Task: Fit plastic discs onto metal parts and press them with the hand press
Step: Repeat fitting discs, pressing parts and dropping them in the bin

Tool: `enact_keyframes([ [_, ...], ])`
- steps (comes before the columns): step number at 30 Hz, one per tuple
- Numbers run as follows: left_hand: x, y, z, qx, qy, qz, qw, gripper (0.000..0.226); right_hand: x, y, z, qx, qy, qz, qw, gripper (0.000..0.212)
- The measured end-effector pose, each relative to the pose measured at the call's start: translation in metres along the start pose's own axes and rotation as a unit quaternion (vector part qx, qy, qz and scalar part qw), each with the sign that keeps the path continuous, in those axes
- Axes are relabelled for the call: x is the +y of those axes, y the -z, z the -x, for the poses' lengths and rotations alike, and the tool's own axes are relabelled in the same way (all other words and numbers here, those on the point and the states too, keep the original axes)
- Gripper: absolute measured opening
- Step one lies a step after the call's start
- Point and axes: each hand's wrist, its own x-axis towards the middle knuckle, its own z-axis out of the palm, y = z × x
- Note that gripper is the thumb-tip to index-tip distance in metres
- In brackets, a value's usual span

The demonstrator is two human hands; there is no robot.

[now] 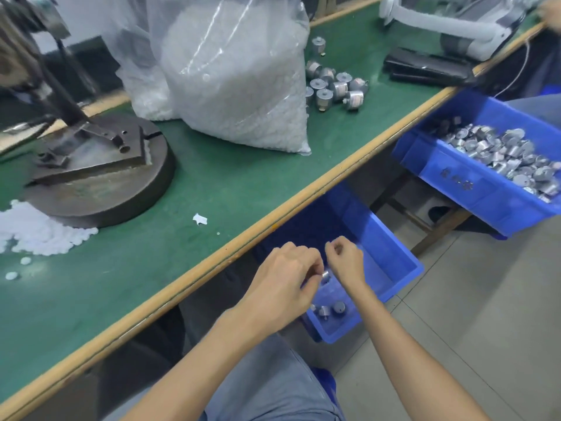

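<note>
Because both supplies lie within a short reach, the work is arranged around the seated person: the hand press [100, 177] stands on the green counter [236, 189] at upper left, a heap of loose plastic discs [36, 232] lies against its round base at the left edge, and the big clear bag of discs [236, 86] stands just behind. A cluster of metal parts [331, 83] lies on the counter to the right of the bag. At the right edge of the frame a full blue bin [485, 174] of the same parts is propped beyond the counter's edge.

Both hands hang below the counter's front edge, low in the middle of the frame, above a second blue bin [391, 262] that holds only a few parts; it probably serves as the catch for pieces.

With its knuckles up and fingers curled inward, the left hand [282, 281] pinches a small metal part [325, 273] at its fingertips. Close beside it but apart from it, the right hand [346, 259] has its thumb and forefinger drawn together. Whether a disc lies between them is too small to tell. Both forearms run in from the bottom of the frame, and the wrists bend toward each other.
</note>
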Motion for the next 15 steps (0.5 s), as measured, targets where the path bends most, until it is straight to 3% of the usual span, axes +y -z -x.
enact_keyframes([
  [3,-0.002,0.029,0.004,0.047,-0.006,0.003,0.999,0.003,-0.057,0.016,0.000,0.100,0.069,-0.081,0.989,0.026],
  [7,-0.019,0.073,0.019,0.124,0.022,-0.039,0.991,0.001,-0.135,0.023,0.011,0.188,0.213,-0.170,0.944,0.023],
  [9,-0.032,0.094,0.032,0.141,0.051,-0.093,0.984,0.002,-0.173,0.015,0.023,0.167,0.276,-0.189,0.927,0.022],
  [12,-0.049,0.124,0.057,0.168,0.118,-0.143,0.968,0.003,-0.222,-0.012,0.046,0.073,0.357,-0.198,0.910,0.022],
  [15,-0.059,0.154,0.087,0.180,0.267,-0.230,0.918,0.012,-0.270,-0.052,0.075,-0.023,0.434,-0.197,0.879,0.023],
])
